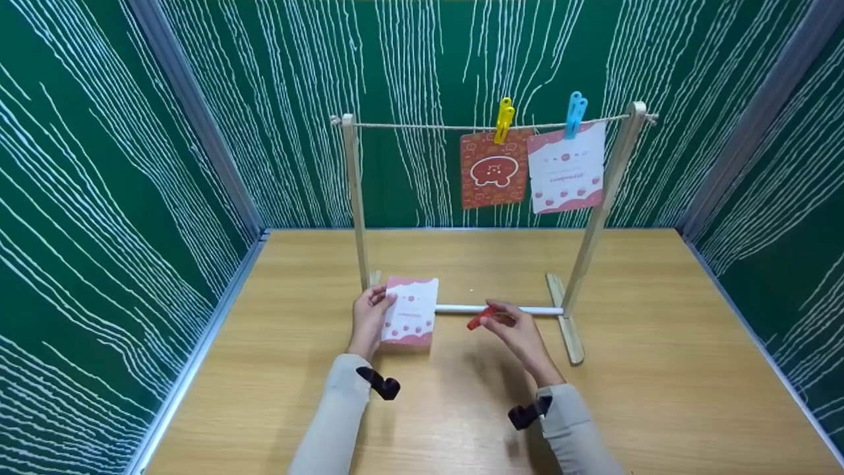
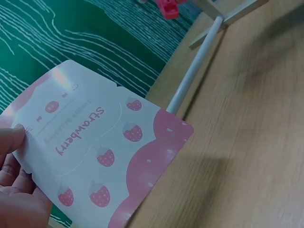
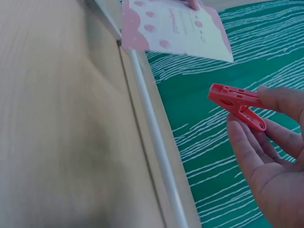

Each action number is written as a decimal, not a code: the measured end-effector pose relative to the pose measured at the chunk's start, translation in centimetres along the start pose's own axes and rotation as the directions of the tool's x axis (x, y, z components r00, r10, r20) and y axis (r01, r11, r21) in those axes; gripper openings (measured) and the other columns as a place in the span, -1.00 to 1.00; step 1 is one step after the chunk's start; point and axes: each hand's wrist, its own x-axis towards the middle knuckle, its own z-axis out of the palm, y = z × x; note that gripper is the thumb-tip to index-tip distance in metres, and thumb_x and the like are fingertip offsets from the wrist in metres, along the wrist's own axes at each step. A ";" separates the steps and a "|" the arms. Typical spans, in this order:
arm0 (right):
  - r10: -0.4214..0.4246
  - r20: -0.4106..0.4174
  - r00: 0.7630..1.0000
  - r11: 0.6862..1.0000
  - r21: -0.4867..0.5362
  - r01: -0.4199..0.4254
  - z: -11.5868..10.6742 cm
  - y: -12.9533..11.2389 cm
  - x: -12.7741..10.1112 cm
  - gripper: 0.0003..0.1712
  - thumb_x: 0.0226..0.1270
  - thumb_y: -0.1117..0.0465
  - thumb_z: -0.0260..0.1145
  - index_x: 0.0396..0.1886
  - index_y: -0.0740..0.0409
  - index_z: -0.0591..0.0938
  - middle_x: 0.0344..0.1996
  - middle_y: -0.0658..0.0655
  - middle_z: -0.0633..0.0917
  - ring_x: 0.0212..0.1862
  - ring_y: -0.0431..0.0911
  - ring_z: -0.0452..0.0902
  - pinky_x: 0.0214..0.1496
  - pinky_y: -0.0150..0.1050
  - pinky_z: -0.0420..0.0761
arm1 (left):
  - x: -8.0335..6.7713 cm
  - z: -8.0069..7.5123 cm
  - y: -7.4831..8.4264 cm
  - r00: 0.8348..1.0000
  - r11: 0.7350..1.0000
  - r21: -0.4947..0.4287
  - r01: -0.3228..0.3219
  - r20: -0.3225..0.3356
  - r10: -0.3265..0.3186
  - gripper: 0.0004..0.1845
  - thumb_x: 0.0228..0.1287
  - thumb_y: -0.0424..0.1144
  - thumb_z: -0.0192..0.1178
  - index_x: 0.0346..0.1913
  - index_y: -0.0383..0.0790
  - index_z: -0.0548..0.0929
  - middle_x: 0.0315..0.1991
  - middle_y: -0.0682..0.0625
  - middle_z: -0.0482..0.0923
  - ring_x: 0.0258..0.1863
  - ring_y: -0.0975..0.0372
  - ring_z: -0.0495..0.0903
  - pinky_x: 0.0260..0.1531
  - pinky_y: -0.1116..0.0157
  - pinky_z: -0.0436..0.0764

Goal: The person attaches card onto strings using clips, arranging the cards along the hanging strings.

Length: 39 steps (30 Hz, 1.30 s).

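My left hand (image 1: 369, 320) pinches a pink-and-white strawberry card (image 1: 412, 311) by its left edge, thumb on the printed face. In the left wrist view this card (image 2: 90, 137) shows the word "strawberry" and several printed berries. To the right, apart from the card, my right hand (image 1: 524, 336) holds a red clothespin (image 1: 480, 319) between thumb and fingers. The right wrist view has the clothespin (image 3: 232, 99) with its handle ends in the fingers and its tip pointing away from the hand. Both hands are above the table, near the stand's lower white bar (image 1: 461, 308).
A wooden stand (image 1: 357, 198) carries a string (image 1: 422, 126) across its top. From it hang a red-brown card (image 1: 478, 191) under a yellow clothespin (image 1: 504, 122) and another strawberry card (image 1: 560, 181) under a blue clothespin (image 1: 575, 115). Green walls with white lines enclose the wooden table (image 1: 659, 343).
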 end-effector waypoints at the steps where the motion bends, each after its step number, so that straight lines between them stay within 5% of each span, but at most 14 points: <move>1: 0.007 0.009 1.000 1.000 -0.012 -0.006 0.0 -0.3 0.2 -0.36 0.25 0.07 0.37 0.27 0.22 0.47 0.01 0.21 0.66 0.07 -0.01 0.57 0.12 -0.26 0.53 | 0.0 0.0 0.2 1.000 1.000 -0.005 0.002 -0.003 -0.002 -0.71 0.19 -0.48 0.24 -0.01 -0.45 0.55 -0.13 -0.16 0.64 -0.18 0.24 0.56 -0.11 0.41 0.54; 11: 0.014 0.063 0.998 0.998 -0.056 -0.010 -0.2 -3.3 2.3 -0.31 0.25 -0.01 0.36 0.33 0.09 0.42 0.14 0.18 0.57 0.17 0.01 0.50 0.20 -0.13 0.53 | 0.4 0.6 2.2 0.999 0.999 0.007 -0.045 -0.021 0.045 -0.71 0.19 -0.46 0.25 -0.02 -0.45 0.56 -0.08 -0.24 0.64 -0.19 0.24 0.59 -0.13 0.40 0.58; 21: -0.102 0.075 0.992 0.993 -0.059 0.107 -0.5 -8.0 4.0 -0.31 0.20 -0.05 0.38 0.29 0.07 0.46 0.06 0.15 0.62 0.11 -0.03 0.55 0.16 -0.19 0.55 | 0.9 1.3 5.1 1.000 0.999 0.048 -0.021 -0.003 0.021 -0.70 0.29 -0.32 0.23 0.05 -0.30 0.56 0.04 -0.19 0.62 0.04 0.12 0.60 0.12 0.25 0.55; 28: -0.289 0.074 0.954 0.957 -0.016 0.291 0.0 -11.5 4.7 -0.43 0.24 0.15 0.38 0.21 0.26 0.50 0.02 0.28 0.65 0.03 -0.02 0.59 0.05 -0.36 0.59 | 1.2 2.2 7.9 0.989 0.989 0.030 -0.146 -0.015 0.147 -0.74 0.23 -0.37 0.26 -0.04 -0.37 0.58 -0.10 -0.22 0.65 -0.14 0.18 0.60 -0.12 0.38 0.59; 34: -0.373 0.057 0.926 0.927 -0.018 0.374 -0.1 -14.2 5.2 -0.49 0.24 0.20 0.36 0.18 0.23 0.53 -0.02 0.26 0.66 -0.05 -0.10 0.62 0.00 -0.43 0.59 | 1.2 2.9 10.2 0.989 0.988 0.062 -0.144 0.024 0.142 -0.75 0.30 -0.27 0.21 0.02 -0.21 0.59 -0.06 -0.12 0.66 -0.16 0.19 0.60 -0.30 0.39 0.56; 39: -0.417 0.026 0.908 0.907 -0.044 0.418 -0.1 -16.2 5.5 -0.50 0.23 0.17 0.37 0.16 0.21 0.56 -0.04 0.24 0.68 -0.05 -0.09 0.64 -0.01 -0.44 0.59 | 1.2 3.3 11.5 0.984 0.984 0.036 -0.176 0.016 0.176 -0.74 0.30 -0.26 0.22 0.02 -0.20 0.59 -0.06 -0.12 0.66 -0.13 0.17 0.63 -0.20 0.34 0.61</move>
